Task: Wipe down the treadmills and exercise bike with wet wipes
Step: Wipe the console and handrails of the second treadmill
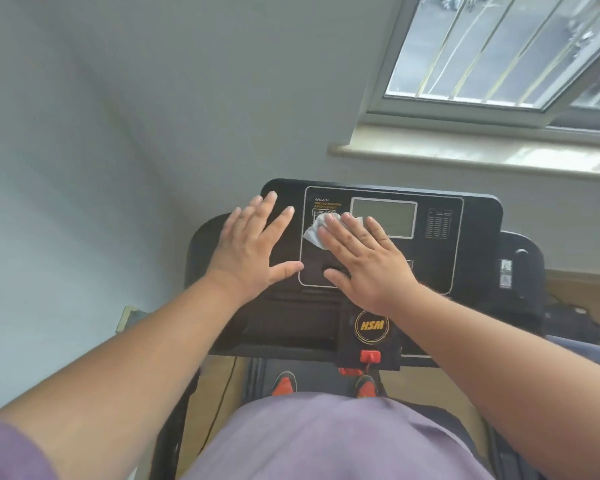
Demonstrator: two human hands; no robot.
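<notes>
Pale grey wall (118,116) fills the left and middle of the view, and a window (506,53) with thin vertical bars sits at the upper right above a light sill (465,155). Below the sill stands a black treadmill console (478,209), its panel tilted toward the person, with a grey display screen (392,216) near the top centre and a round gold "HSM" badge (372,326) low on the centre. A red safety key (370,357) sits on the console's near edge just under the badge. The wet wipe (314,233), white and crumpled, lies on the panel just left of the display, toward the console's upper left; most of it is covered, and only its left part shows. The right hand (364,265) lies flat on the panel with fingers straight and spread, its fingertips pressing on the wipe. The left hand (250,251) is also flat and wide open, fingers straight, resting on the console's left edge, just beside the wipe but not touching it, with its thumb pointing toward the right hand. Both forearms reach in from the bottom corners. A purple shirt (326,441) fills the bottom centre, and two red-toed shoes (284,384) show on the treadmill belt (319,374) below the console.
</notes>
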